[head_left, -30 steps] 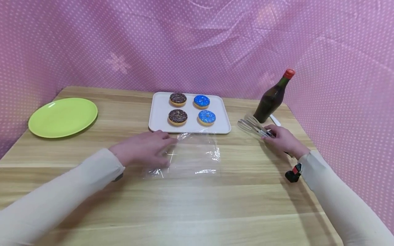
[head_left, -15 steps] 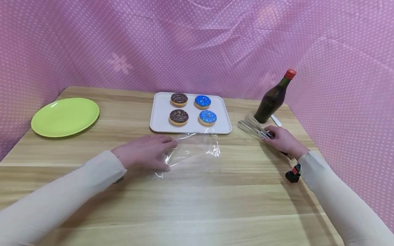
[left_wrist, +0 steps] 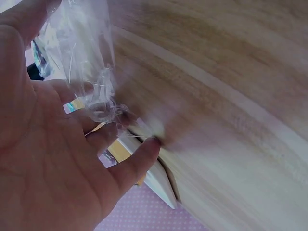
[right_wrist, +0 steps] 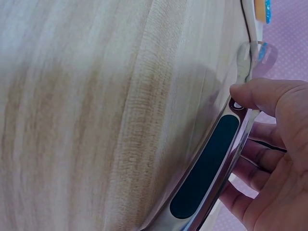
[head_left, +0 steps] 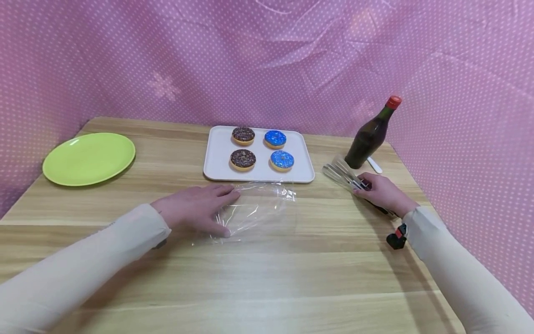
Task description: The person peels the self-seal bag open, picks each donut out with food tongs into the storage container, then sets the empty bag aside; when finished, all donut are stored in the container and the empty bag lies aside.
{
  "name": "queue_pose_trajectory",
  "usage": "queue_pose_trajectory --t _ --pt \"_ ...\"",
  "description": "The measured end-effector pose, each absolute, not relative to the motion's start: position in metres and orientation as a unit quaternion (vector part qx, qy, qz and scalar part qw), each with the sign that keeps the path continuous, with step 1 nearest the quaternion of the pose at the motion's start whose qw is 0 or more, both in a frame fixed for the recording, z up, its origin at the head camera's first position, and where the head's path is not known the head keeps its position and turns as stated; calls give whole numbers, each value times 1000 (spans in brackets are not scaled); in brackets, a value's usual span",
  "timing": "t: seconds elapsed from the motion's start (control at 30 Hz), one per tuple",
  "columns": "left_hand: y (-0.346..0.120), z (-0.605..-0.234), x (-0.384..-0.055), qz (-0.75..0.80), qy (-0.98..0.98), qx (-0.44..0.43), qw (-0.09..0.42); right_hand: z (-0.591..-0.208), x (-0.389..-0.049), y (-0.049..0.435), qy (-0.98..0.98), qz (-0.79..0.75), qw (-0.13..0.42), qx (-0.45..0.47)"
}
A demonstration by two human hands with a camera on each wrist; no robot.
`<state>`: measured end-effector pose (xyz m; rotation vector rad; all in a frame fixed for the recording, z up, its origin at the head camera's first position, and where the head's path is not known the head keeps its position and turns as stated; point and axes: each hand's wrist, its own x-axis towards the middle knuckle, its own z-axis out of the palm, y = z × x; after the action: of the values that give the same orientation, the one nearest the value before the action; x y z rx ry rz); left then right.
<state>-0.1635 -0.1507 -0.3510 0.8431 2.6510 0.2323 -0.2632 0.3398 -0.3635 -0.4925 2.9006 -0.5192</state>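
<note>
My left hand (head_left: pixel 196 208) lies over a crinkled clear plastic bag (head_left: pixel 263 208) in front of the white tray. In the left wrist view, its fingers are spread loosely, with the film (left_wrist: pixel 91 62) bunched against them. At the right, my right hand (head_left: pixel 384 190) holds a pair of tongs (head_left: pixel 340 172) with clear heads pointing toward the tray. The right wrist view shows the thumb pressing the metal tong arm, which has a dark green inlay (right_wrist: pixel 207 166), while the fingers lie on its other side. Part of the bag is hidden under the left hand.
A white tray (head_left: pixel 217 162) bears two chocolate doughnuts (head_left: pixel 243 159) and two blue ones (head_left: pixel 282 160). At the left lies a green plate (head_left: pixel 89 159). A dark bottle with a red cap (head_left: pixel 369 137) stands just behind the tongs, beside a white handle (head_left: pixel 374 165).
My left hand has shifted slightly toward me and its fingers have spread. The film beneath has wrinkled and slid a little. My right hand stays on the tongs, almost still.
</note>
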Motion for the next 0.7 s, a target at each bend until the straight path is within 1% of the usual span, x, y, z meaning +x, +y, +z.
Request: queue_pose_trajectory --t 0.47,0.6,0.7 --pt "-153 -356 -166 74 937 288 185 -364 -263 337 967 -168 78 -175" --pt "-153 -356 -167 77 938 290 176 -361 -261 335 967 -162 80 -181" --pt "-151 -355 -167 74 940 291 161 -356 -262 333 966 -145 92 -191"
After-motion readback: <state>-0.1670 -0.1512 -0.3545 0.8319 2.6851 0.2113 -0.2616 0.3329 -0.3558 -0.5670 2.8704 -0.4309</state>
